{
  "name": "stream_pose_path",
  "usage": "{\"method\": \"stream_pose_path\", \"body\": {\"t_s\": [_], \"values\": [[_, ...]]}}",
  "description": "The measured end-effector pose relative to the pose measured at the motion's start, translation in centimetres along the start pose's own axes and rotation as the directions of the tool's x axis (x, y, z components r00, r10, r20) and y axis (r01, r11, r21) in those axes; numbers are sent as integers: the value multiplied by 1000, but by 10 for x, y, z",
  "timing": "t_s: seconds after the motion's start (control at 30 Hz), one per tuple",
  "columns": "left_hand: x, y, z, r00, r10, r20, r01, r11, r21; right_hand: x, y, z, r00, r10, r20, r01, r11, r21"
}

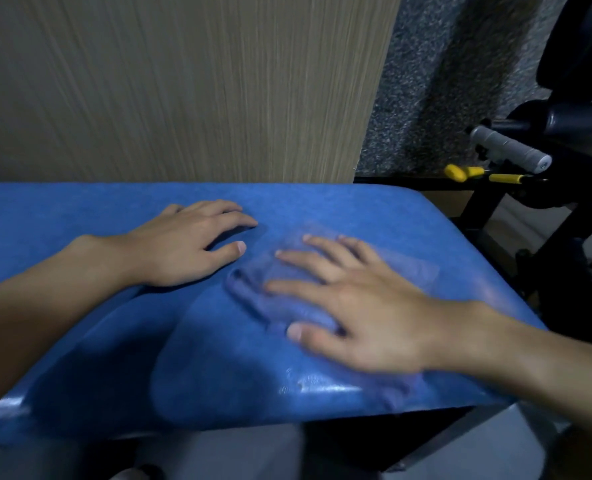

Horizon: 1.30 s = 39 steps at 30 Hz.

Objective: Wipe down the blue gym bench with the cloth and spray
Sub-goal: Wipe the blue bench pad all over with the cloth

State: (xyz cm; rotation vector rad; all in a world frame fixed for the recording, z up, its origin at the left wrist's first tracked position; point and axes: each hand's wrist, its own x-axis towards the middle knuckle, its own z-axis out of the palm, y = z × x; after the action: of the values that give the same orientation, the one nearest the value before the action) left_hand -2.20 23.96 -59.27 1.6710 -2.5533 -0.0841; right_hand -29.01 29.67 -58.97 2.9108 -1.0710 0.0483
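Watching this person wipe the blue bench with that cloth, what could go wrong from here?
The right hand presses the cloth flat near the bench end, so a long stroke might push the cloth off the edge. The glossy patch near the front looks wet; the bracing left hand could slip there. The spray bottle is out of sight, so re-wetting means reaching blind.

The left hand (pixel 183 242) lies flat on the bench (pixel 79 216), left of the cloth (pixel 253 292). The right hand (pixel 363 306) lies spread on the cloth. A wooden panel (pixel 183 81) stands behind the bench, with gym equipment (pixel 530 161) to the far right.
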Motion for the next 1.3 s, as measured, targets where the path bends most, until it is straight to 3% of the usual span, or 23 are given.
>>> {"method": "stream_pose_path", "body": {"t_s": [0.07,0.17,0.3,0.4,0.5,0.57,0.63,0.77,0.83,0.9,1.03,1.13,1.2,1.3], "values": [[-2,-3,-2,1000,-6,-8,6,1000,-18,-8,-9,0,994,-104,-12,104,995,6],[-5,-8,-3,999,-30,-27,30,1000,-7,4,16,0,994,-100,-50,103,992,73],[-14,-12,-3,999,-45,-23,46,999,23,41,100,6,971,228,-71,-222,971,85],[-22,-11,-6,999,-43,-27,44,999,33,59,168,2,857,514,-29,-512,857,66],[-27,-11,-7,999,-36,-4,37,999,28,71,186,1,769,637,49,-639,766,67],[-28,-11,-6,999,-34,10,33,999,20,74,168,4,769,639,32,-640,768,20],[-27,-12,-6,1000,-29,9,29,1000,8,72,131,4,834,551,-4,-551,834,-17],[-24,-19,-7,999,-24,-32,22,999,-49,47,25,3,985,174,0,-174,985,-5],[-24,-24,-6,998,-33,-60,25,991,-129,32,-15,2,1000,-2,-5,2,1000,26],[-26,-26,-7,995,-39,-96,17,974,-224,25,-26,-1,997,-75,4,74,995,62],[-33,-3,-25,980,32,-194,-83,962,-260,9,5,-14,982,90,-168,-40,959,280],[-39,50,-33,955,210,-212,-236,966,-104,-19,57,-7,918,317,-239,-243,925,294],[-37,92,-23,958,275,-83,-272,961,39,-35,81,2,883,430,-189,-360,878,314],[-26,129,2,960,233,157,-252,961,114,-43,85,11,884,445,-141,-390,870,300]]}}
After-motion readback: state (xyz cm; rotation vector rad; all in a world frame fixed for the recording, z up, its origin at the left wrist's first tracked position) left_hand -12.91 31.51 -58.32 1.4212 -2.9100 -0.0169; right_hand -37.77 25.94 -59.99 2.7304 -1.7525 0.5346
